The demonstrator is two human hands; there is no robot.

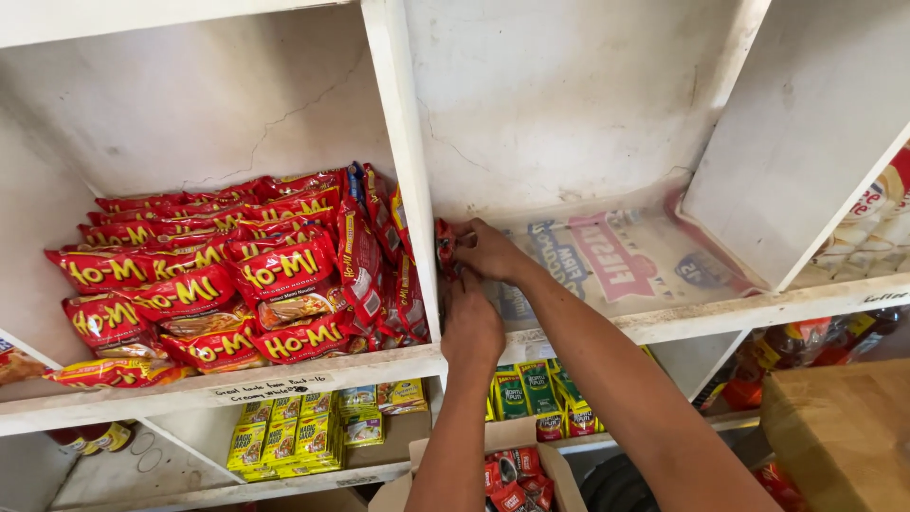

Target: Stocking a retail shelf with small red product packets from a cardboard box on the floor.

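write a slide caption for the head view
Both hands press a red packet upright against the white shelf divider.

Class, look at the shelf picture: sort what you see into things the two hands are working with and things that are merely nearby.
In hand:
- left hand and right hand, both at the red packets standing against the divider
- open carton of more red packets, below the arms

Merely nearby:
- stacked red noodle packets
- yellow sachets
- green packets
- brown box
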